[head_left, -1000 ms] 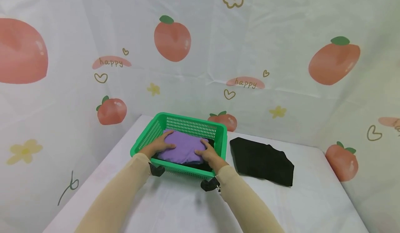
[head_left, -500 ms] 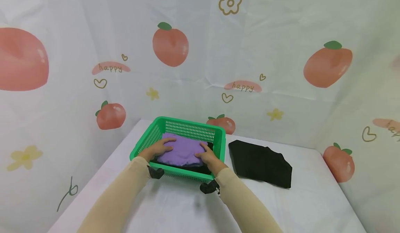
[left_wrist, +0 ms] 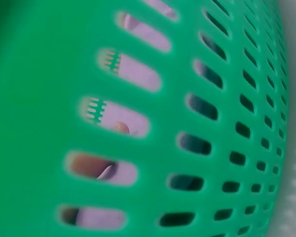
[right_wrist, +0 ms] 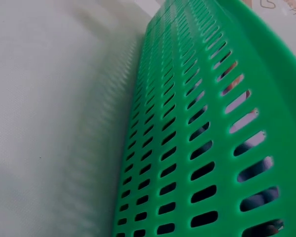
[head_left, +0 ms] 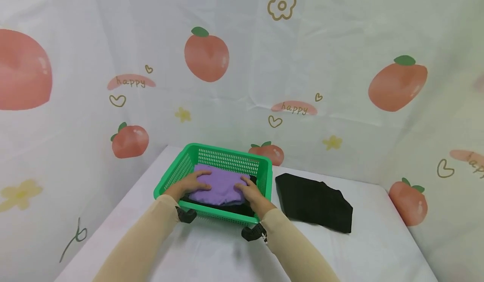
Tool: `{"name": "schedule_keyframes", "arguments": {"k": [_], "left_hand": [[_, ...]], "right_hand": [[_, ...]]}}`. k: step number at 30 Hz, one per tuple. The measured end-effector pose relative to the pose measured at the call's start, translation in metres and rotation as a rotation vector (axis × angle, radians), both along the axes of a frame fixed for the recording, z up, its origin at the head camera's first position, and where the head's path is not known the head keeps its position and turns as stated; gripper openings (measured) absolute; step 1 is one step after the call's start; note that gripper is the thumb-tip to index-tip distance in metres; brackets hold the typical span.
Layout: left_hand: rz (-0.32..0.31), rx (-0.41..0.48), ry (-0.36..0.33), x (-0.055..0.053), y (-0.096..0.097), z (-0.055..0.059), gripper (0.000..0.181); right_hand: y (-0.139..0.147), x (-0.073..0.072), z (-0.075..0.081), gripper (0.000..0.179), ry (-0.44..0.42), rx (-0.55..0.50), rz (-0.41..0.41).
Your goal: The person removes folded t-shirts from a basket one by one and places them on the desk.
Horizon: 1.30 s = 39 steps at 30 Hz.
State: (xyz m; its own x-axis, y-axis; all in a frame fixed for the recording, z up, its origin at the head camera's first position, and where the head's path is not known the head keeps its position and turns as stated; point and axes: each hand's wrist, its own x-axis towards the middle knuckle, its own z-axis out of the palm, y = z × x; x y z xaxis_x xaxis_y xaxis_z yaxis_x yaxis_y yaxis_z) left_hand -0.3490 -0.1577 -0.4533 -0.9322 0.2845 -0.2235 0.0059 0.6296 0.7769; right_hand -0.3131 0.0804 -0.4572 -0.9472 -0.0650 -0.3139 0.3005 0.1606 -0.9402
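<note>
A folded purple cloth [head_left: 223, 185] lies inside the green plastic basket [head_left: 268, 181], on top of black fabric [head_left: 242, 209]. My left hand [head_left: 188, 184] rests on the cloth's left side, its fingers spread over the top. On the opposite side my right hand [head_left: 254, 194] touches the cloth's right edge with extended fingers. Both wrists reach in over the basket's near rim. In the left wrist view the perforated basket wall [left_wrist: 153, 133] fills most of the picture, with bits of purple showing through the slots. The right wrist view shows the outer wall [right_wrist: 187, 138]; the hand is mostly hidden behind it.
To the right of the basket a folded black cloth [head_left: 314, 202] lies flat on the white-covered table [head_left: 378, 231]. A white backdrop [head_left: 242, 63] printed with peaches closes off the back and both sides.
The left hand has slid slightly toward the near side over the purple cloth, which stays in the basket. The right hand stays nearly in place. The head view has tilted a little.
</note>
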Motion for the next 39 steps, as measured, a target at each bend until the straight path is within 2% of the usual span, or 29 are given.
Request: {"name": "schedule_keyframes", "arguments": {"k": [6,17,21,25,33,35,39], "left_hand": [[0.011,-0.024,0.03,-0.002,0.003,0.005,0.066],[0.017,-0.022,0.003,0.0,0.0,0.0,0.066],[0.025,0.025,-0.023,0.001,-0.003,-0.001,0.068],[0.038,0.066,-0.035,0.001,-0.007,0.002,0.07],[0.047,0.168,-0.084,-0.004,-0.01,0.006,0.072],[0.048,0.183,-0.084,-0.003,-0.01,0.007,0.073],[0.047,0.186,-0.068,-0.003,-0.011,0.008,0.073]], "right_hand": [[0.0,-0.002,0.002,0.054,0.043,0.017,-0.044],[-0.001,-0.001,0.002,0.056,0.01,0.04,-0.054],[-0.002,-0.001,0.001,0.057,0.004,0.03,-0.051],[-0.003,-0.004,0.001,0.059,-0.006,-0.052,-0.047],[0.001,-0.005,0.002,0.061,-0.046,-0.325,-0.059],[0.002,-0.005,0.003,0.061,-0.054,-0.353,-0.064],[0.003,-0.003,0.004,0.06,-0.043,-0.324,-0.084]]}}
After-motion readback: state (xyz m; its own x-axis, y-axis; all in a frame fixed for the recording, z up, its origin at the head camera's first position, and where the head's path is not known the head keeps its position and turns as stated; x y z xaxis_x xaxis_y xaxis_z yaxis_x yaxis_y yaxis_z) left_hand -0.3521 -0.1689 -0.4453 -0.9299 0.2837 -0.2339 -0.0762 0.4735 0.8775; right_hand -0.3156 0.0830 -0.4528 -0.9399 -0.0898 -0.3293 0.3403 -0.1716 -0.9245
